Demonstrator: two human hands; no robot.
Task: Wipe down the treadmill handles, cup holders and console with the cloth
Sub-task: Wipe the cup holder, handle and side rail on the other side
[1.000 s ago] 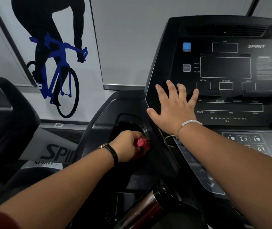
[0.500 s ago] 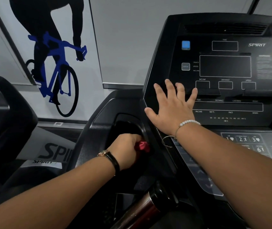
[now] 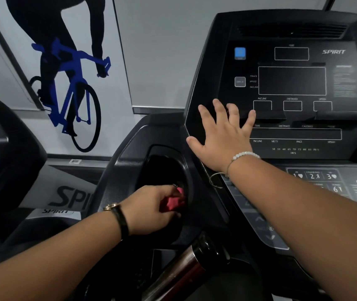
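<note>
cloth [image 3: 174, 202], one, gripped by left hand [image 3: 151, 208] in one cup holder [image 3: 162, 164].

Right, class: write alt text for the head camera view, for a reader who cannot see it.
A person's left hand grips a red cloth against the treadmill's cup holder, while the right hand rests flat, fingers spread, on the black console.

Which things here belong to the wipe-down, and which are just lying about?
In the job:
red cloth, gripped by the left hand
cup holder, where the cloth is
console, with the right hand flat on it

Lying about:
metal flask, bottom of view
cyclist poster on the wall
neighbouring machine at left
</note>
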